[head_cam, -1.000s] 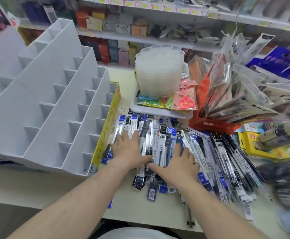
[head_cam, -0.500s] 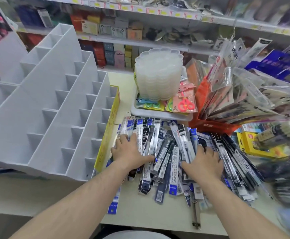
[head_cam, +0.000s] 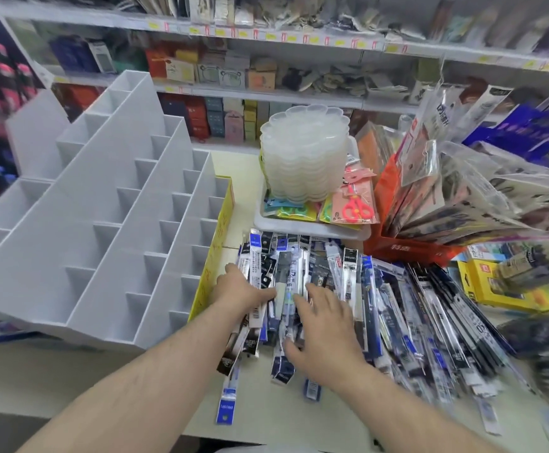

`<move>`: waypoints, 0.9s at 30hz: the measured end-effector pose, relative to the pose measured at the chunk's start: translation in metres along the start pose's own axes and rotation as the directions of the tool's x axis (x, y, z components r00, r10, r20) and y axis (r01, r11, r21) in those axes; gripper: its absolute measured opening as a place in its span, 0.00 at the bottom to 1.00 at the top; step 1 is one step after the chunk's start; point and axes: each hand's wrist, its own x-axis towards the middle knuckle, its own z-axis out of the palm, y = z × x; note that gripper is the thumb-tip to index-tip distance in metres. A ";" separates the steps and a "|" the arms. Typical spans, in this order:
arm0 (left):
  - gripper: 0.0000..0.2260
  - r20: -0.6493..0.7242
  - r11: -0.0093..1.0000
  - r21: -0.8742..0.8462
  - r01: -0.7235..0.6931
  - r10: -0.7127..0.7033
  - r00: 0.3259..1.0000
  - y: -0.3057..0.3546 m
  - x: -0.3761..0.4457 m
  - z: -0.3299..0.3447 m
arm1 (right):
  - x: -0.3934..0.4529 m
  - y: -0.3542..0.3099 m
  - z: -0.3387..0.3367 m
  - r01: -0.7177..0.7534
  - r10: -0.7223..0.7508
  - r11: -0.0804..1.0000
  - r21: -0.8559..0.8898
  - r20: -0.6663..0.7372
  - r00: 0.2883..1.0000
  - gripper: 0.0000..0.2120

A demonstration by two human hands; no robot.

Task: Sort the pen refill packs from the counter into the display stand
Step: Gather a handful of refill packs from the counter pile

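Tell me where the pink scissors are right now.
The pink scissors lie packaged in the white tray, right of the stacked clear containers and behind the refill packs.

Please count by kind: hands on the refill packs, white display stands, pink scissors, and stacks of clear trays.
Hands on the refill pile: 2, left hand and right hand
White display stand: 1
Pink scissors: 1
Stack of clear trays: 1
Total: 5

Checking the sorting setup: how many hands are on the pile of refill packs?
2. The left hand rests on the pile's left edge beside the display stand; the right hand lies flat on the refill packs mid-pile.
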 end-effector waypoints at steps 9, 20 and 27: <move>0.19 -0.033 0.984 -0.140 -0.113 0.109 0.993 0.005 -0.007 -0.026 | 0.009 0.004 0.008 0.177 -0.159 0.982 -0.068 0.216 0.963 0.38; 0.20 -0.112 0.832 -0.434 -0.346 0.331 0.937 0.012 -0.047 -0.068 | 0.019 0.021 -0.014 -0.026 0.025 0.999 0.026 0.058 0.998 0.24; 0.19 -0.326 0.659 -0.570 -0.491 0.368 0.871 0.006 -0.063 -0.074 | 0.031 -0.008 -0.036 -0.027 0.023 0.871 0.491 0.016 1.000 0.24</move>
